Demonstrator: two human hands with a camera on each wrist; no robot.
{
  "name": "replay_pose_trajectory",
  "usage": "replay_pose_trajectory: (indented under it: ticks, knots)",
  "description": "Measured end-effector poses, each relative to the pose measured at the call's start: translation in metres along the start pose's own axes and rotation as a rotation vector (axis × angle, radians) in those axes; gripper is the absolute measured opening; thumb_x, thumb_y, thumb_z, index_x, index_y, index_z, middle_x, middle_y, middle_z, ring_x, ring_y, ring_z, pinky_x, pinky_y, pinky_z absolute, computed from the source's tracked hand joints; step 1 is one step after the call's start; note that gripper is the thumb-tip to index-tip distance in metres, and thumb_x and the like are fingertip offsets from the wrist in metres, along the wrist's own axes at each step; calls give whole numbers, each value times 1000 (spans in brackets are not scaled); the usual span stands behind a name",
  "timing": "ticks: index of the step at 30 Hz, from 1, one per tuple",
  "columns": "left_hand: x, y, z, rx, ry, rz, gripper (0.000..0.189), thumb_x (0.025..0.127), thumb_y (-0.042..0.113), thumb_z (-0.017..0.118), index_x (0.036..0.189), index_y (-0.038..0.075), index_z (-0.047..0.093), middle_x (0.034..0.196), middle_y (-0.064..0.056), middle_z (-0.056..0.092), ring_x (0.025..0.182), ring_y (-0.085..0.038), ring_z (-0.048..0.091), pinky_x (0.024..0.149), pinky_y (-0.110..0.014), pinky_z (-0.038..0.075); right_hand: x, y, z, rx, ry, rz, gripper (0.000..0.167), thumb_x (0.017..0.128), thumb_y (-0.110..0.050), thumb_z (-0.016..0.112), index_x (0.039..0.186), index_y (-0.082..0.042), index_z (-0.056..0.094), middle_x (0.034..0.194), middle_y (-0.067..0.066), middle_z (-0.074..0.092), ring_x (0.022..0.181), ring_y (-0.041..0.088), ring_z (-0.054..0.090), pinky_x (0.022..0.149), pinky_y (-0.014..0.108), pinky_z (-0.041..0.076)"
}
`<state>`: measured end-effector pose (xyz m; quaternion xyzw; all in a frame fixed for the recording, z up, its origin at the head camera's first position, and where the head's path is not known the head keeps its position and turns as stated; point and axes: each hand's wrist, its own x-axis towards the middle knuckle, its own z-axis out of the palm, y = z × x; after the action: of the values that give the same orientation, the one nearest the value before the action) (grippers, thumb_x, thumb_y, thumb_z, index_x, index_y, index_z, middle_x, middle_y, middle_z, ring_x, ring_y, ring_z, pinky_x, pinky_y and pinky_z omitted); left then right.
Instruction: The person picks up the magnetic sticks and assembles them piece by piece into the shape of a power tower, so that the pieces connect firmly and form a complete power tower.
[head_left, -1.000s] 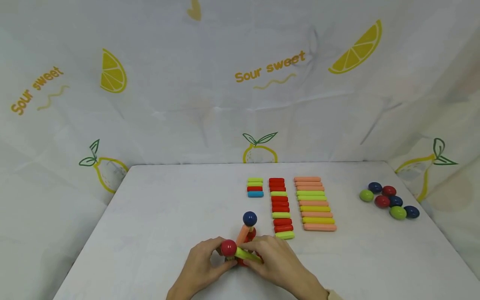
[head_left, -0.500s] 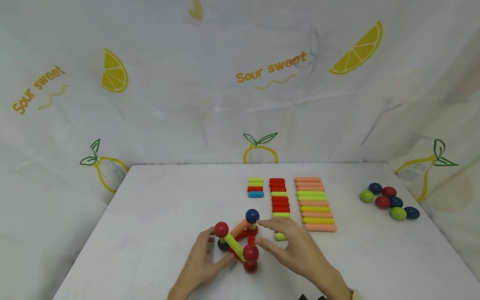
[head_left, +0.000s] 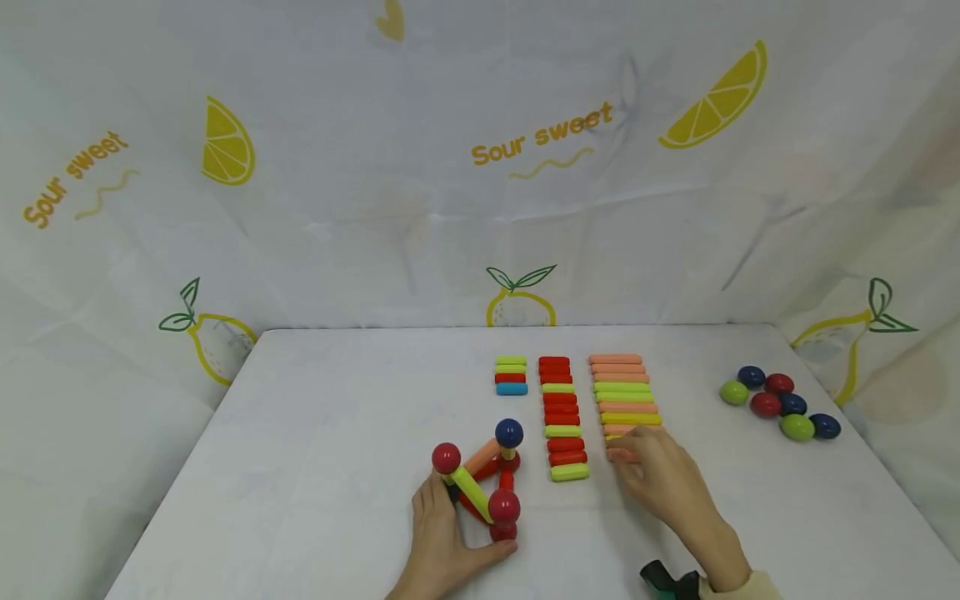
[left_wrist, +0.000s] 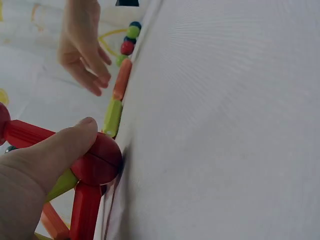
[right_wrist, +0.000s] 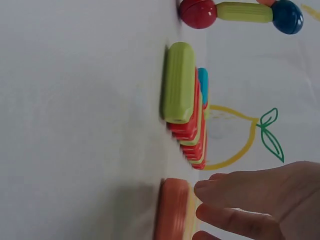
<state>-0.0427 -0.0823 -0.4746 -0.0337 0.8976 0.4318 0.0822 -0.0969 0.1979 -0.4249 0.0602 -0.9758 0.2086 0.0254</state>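
Where the left hand gripped: the left hand (head_left: 442, 537) held the ball-and-rod frame (head_left: 472, 494), its thumb (left_wrist: 70, 142) pressed on the lower red ball (head_left: 503, 532) and its fingers round the left corner.
Frame: it stood on the worktop (head_left: 322, 417) toward the near side, between the left thumb and fingers and well apart from the right hand (head_left: 667, 479). A lime rod joined two upper red balls, and a dark blue ball (head_left: 509, 432) topped the far corner.
Right fingers: bent over the near end of the long-rod column (head_left: 625, 397), they were just beside the nearest peach rod (right_wrist: 172, 210); whether they pinched it could not be told.
Short rods: a red-and-lime column (head_left: 560, 408) lay between frame and long rods; a smaller group (head_left: 511, 377), one rod blue, lay nearer the far edge.
Loose balls (head_left: 766, 405): red, green and dark blue, they clustered toward the worktop's right edge.
Backdrop (head_left: 405, 267): white cloth with lemon prints rose behind the far edge.
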Motion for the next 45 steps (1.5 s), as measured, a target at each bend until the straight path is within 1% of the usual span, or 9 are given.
replay_pose_trajectory:
  ticks: [4, 9, 13, 16, 25, 30, 35, 40, 45]
  knots:
    - [2, 2, -3, 47, -9, -11, 131, 63, 53, 92, 156, -4, 21, 150, -24, 39, 138, -41, 31, 104, -67, 47, -2, 12, 7, -26, -38, 17, 18, 79, -2, 83, 97, -3, 81, 95, 9, 73, 83, 22, 64, 66, 39, 57]
    - [2, 3, 3, 41, 33, -74, 145, 58, 60, 92, 161, -2, 12, 159, -25, 30, 143, -44, 26, 113, -74, 32, -3, 18, 11, -69, -2, -4, 23, 77, -1, 84, 100, -3, 81, 91, 7, 72, 81, 21, 61, 64, 37, 53]
    - [2, 1, 9, 45, 94, -75, 141, 56, 64, 91, 157, -6, 21, 158, -28, 27, 144, -46, 24, 116, -76, 22, -2, 21, 12, -78, -16, 2, 24, 77, -5, 87, 100, -4, 81, 80, 2, 64, 74, 17, 53, 59, 28, 43]
    - [4, -1, 7, 63, 78, -58, 135, 58, 63, 90, 154, -7, 27, 155, -28, 29, 142, -45, 26, 115, -75, 24, -2, 22, 14, -70, -47, 20, 24, 77, -10, 88, 99, -5, 81, 76, 1, 56, 73, 17, 47, 59, 26, 35]
    - [7, -15, -28, 104, -254, 89, 125, 64, 53, 90, 159, 3, 26, 158, -14, 41, 143, -37, 36, 110, -78, 31, -4, 18, 8, -61, -68, 43, 24, 82, -23, 85, 101, -10, 78, 94, 6, 75, 81, 21, 56, 68, 40, 47]
    - [10, -17, -37, 60, -403, 100, 116, 66, 42, 92, 160, 13, 31, 156, -7, 45, 141, -35, 39, 99, -73, 47, -7, -8, -6, 58, 44, -24, 30, 82, -23, 86, 109, -12, 77, 94, 0, 75, 78, 14, 57, 68, 31, 51]
    - [11, -16, -39, 63, -471, 138, 94, 72, 34, 88, 155, 19, 45, 157, -10, 47, 138, -40, 41, 85, -65, 57, -16, -47, -25, 258, 170, -105, 28, 80, -18, 87, 106, -18, 77, 89, -9, 74, 84, 8, 63, 73, 24, 55]
    - [11, -16, -39, 69, -410, 224, 67, 78, 30, 85, 140, 26, 61, 140, 2, 62, 129, -26, 52, 93, -57, 58, -23, -81, -34, 462, 211, -252, 27, 82, -18, 86, 106, -24, 75, 91, -18, 73, 85, 1, 64, 78, 22, 57]
    - [8, -21, -38, 100, -216, 473, 32, 86, 22, 81, 116, 20, 72, 108, 11, 75, 99, -2, 64, 93, -33, 58, -23, -98, -22, 580, 84, -387, 22, 86, -23, 83, 104, -29, 73, 95, -20, 74, 88, 0, 66, 79, 23, 57]
